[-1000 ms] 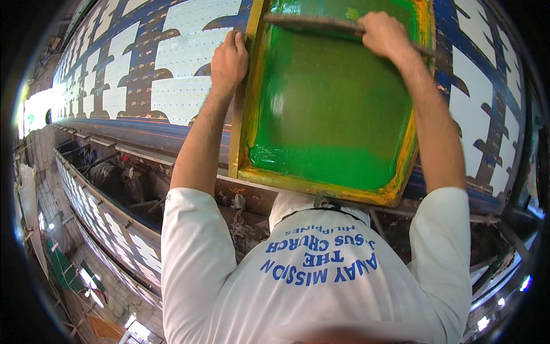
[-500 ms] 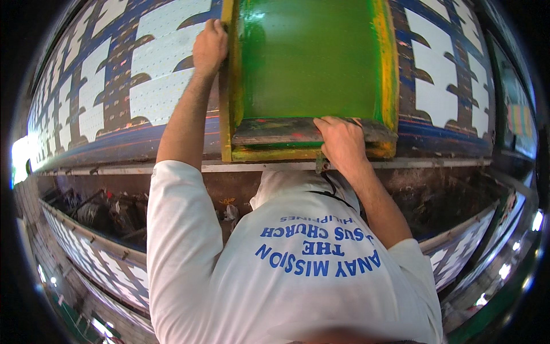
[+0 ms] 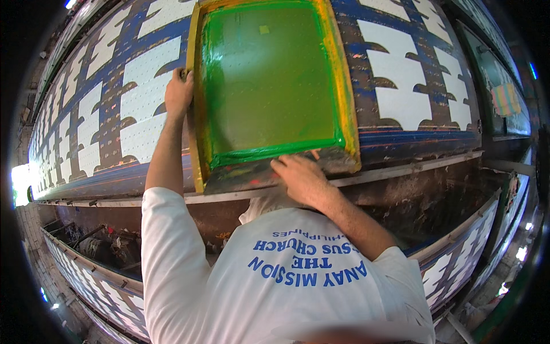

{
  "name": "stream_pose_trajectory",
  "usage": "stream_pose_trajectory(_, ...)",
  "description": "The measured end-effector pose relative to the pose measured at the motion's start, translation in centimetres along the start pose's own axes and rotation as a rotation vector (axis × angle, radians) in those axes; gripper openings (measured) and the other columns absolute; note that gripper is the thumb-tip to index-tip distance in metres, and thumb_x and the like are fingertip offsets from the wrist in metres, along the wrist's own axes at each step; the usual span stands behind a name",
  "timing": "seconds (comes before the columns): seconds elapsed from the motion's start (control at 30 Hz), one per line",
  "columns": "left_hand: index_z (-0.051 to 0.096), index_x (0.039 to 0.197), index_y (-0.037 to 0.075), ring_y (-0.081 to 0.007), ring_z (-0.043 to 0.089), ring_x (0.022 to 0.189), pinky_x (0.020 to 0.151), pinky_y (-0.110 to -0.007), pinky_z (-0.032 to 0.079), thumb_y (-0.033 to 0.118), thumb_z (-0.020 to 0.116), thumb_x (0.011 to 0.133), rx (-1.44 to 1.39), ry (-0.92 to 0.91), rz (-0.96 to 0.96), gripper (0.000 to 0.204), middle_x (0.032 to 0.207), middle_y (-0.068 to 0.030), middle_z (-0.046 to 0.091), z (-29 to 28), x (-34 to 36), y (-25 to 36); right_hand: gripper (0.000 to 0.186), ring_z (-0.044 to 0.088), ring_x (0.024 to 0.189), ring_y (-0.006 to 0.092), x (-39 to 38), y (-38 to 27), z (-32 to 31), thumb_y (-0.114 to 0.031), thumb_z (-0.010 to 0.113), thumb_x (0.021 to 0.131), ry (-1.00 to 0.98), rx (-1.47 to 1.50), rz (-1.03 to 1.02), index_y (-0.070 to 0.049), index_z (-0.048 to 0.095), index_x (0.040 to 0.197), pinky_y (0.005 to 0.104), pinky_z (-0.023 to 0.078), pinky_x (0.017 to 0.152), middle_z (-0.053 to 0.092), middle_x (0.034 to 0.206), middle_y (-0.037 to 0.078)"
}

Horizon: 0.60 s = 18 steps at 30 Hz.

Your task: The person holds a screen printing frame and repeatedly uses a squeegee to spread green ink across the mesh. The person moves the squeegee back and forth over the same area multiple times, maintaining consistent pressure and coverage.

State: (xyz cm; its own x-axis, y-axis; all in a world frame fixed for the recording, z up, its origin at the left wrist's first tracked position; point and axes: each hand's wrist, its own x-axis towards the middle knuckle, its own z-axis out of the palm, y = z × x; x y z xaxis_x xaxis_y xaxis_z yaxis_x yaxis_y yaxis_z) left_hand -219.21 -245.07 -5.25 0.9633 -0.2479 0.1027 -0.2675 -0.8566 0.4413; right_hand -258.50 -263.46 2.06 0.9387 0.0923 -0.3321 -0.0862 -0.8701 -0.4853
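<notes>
A screen-printing frame with yellow-stained wooden sides (image 3: 195,114) stretches a green-coated mesh before me, its near end at the table's front edge. Along its left side, my left hand (image 3: 179,92) is closed around the wood. A dark, paint-stained squeegee (image 3: 240,179) lies across the frame's near end. My right hand (image 3: 303,179) rests over the squeegee, fingers curled onto its top edge; the underside of the grip is hidden. Wet-looking green ink lines the mesh edges. The frame sits slightly askew.
White cut fabric pieces (image 3: 401,86) lie in rows on the long dark-and-blue table either side of the frame. A metal rail (image 3: 412,168) runs along its front edge. Below is a trough with debris (image 3: 109,243). A striped cloth (image 3: 505,100) hangs at the far right.
The frame has come toward me, skewed slightly, and its far edge now shows. Both hands moved with it, staying on frame and squeegee. The whole view has also shifted.
</notes>
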Motion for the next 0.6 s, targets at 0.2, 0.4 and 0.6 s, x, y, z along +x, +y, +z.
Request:
stream_pose_trajectory(0.2, 0.065, 0.136, 0.006, -0.0439, 0.069, 0.121, 0.102, -0.049, 0.053, 0.046, 0.064, 0.102, 0.005, 0.017, -0.057, 0.052, 0.127, -0.0246, 0.073, -0.1, 0.2, 0.4, 0.062, 0.046, 0.149, 0.0380, -3.0, 8.0, -3.3, -0.023, 0.074, 0.097, -0.009, 0.427, -0.024, 0.003, 0.054, 0.150, 0.0460, 0.037, 0.125, 0.051, 0.157, 0.024)
stream_pose_trajectory(0.4, 0.067, 0.131, 0.004, -0.0430, 0.070, 0.117, 0.100, -0.048, 0.054, 0.042, 0.065, 0.101, -0.022, 0.011, -0.056, 0.048, 0.123, -0.0246, 0.074, -0.5, -0.1, 1.1, 0.068, 0.055, 0.138, 0.0387, -2.5, 18.3, -5.3, -0.027, 0.073, 0.101, 0.503, 0.267, 0.506, 0.003, 0.046, 0.156, 0.0493, 0.046, 0.116, 0.053, 0.148, 0.024)
stream_pose_trajectory(0.6, 0.069, 0.127, 0.002, -0.0394, 0.072, 0.113, 0.098, -0.045, 0.054, 0.038, 0.067, 0.101, -0.074, 0.028, -0.034, 0.044, 0.118, -0.0234, 0.076, -0.4, 0.0, 0.7, 0.057, 0.065, 0.118, 0.0393, -0.8, 20.0, -4.4, -0.028, 0.079, 0.094, 0.392, 0.365, 0.446, 0.003, 0.060, 0.139, 0.0498, 0.053, 0.101, 0.061, 0.127, 0.021)
